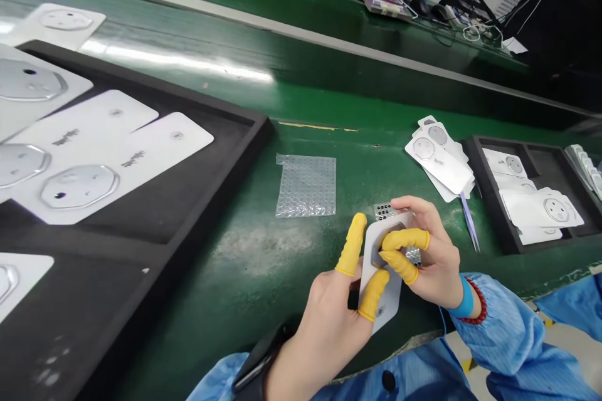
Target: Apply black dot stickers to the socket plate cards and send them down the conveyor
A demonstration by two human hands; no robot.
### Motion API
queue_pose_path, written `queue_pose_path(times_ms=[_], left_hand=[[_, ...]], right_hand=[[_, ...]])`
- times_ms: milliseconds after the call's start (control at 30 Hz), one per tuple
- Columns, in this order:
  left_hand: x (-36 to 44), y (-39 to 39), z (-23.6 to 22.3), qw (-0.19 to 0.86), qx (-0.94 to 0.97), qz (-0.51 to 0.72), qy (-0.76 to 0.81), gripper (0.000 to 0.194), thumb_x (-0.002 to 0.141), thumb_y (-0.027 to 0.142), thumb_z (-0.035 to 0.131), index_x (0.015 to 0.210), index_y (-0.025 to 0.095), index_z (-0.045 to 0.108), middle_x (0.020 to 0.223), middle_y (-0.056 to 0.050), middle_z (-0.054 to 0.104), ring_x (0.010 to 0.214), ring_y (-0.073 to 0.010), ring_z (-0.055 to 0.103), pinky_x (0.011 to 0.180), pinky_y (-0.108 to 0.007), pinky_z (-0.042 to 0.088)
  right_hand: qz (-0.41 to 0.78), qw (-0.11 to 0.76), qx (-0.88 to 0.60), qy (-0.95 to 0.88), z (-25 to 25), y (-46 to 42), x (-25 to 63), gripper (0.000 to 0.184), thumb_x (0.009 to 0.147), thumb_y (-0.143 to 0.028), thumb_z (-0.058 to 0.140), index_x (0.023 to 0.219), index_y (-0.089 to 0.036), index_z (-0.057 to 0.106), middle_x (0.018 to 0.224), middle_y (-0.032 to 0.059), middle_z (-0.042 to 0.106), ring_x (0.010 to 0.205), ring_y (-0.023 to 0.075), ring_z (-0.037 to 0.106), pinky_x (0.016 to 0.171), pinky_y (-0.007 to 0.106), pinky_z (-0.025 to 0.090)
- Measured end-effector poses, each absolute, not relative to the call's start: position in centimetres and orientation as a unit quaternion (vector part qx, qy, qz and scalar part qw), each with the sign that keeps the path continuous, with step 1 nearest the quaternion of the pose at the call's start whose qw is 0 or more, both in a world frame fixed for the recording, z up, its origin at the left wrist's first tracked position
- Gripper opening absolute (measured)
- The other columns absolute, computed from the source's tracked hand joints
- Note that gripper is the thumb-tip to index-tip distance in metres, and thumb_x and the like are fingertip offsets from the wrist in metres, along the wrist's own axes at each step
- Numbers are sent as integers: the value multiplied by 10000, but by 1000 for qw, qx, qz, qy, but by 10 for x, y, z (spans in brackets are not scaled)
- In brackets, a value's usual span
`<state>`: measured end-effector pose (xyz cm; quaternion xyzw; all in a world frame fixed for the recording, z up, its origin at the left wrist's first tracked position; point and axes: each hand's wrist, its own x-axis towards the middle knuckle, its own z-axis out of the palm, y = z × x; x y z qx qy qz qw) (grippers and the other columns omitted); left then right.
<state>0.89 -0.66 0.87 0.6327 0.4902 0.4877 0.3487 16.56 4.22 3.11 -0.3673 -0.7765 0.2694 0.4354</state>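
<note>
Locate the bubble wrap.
The bubble wrap lies mid-picture in the head view, on the bench, right of the large black tray and beyond the left hand.

One head-worn camera supplied the single view. It looked forward and down from above the near edge of the desk [305, 250], taking in the surface across to a pale strip [188, 5] toward the far edge. The near edge and that strip converged toward the right of the view. The hands [437, 263] stood close to the lens, by the near edge; the far edge lay well off.
</note>
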Motion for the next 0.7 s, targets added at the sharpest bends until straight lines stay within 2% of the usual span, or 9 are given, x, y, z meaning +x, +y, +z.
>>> queue_pose_path(times_ms=[100, 233, 367, 433, 500, 600, 700], left_hand=[[8, -8, 5, 274, 665, 494, 489, 161, 789, 84, 581, 878, 217, 599, 549, 41, 640, 399, -109, 506, 430, -202, 451], [5, -12, 0, 238, 691, 492, 473, 282, 788, 72, 579, 1028, 219, 596, 569, 38, 636, 423, -128, 553, 457, -223, 486], [4, -12, 1, 234, 707, 498, 444, 267, 797, 43, 569, 985, 233, 589, 628, 2, 698, 524, -172, 671, 488, -238, 528], [4, -12, 3, 240, 711, 497, 436, 257, 790, 30, 567, 951, 230, 576, 663, -16, 726, 561, -183, 701, 493, -237, 537], [5, -12, 5, 251, 712, 492, 434, 240, 782, 38, 573, 929, 227, 568, 701, -30, 746, 566, -183, 709, 479, -229, 533], [5, -10, 7, 273, 707, 485, 435, 197, 786, 61, 574, 899, 222, 579, 670, -13, 731, 512, -162, 680, 452, -216, 515], [4, -6, 7, 308, 683, 486, 449, 161, 784, 66, 591, 827, 220, 586, 583, 37, 671, 429, -119, 607, 428, -191, 488]], right_hand=[[310, 430, -374, -761, 31, 42, 166, 39, 903, -261, 618, 873, -235, 616, 1282, 94, 494, 1096, 258, 574, 900, 462, 549], [357, 429, -381, -737, 29, 41, 167, 86, 897, -313, 636, 913, -245, 585, 1301, 91, 470, 978, 220, 602, 815, 413, 574], [449, 432, -392, -677, 32, 42, 168, 326, 876, -393, 663, 1081, -294, 430, 1232, 81, 514, 844, 164, 635, 675, 319, 595], [514, 404, -378, -656, 35, 44, 170, 399, 871, -411, 670, 1135, -306, 390, 1061, 42, 558, 749, 138, 638, 621, 282, 583], [552, 379, -375, -641, 38, 45, 172, 445, 857, -417, 688, 1164, -297, 390, 895, -5, 534, 667, 122, 620, 574, 258, 561], [574, 363, -399, -616, 40, 47, 172, 444, 813, -402, 740, 1106, -266, 436, 819, -28, 484, 614, 106, 582, 549, 244, 534], [590, 393, -410, -573, 36, 48, 170, 426, 757, -358, 799, 1006, -253, 471, 821, -30, 479, 634, 100, 574, 570, 233, 530]])
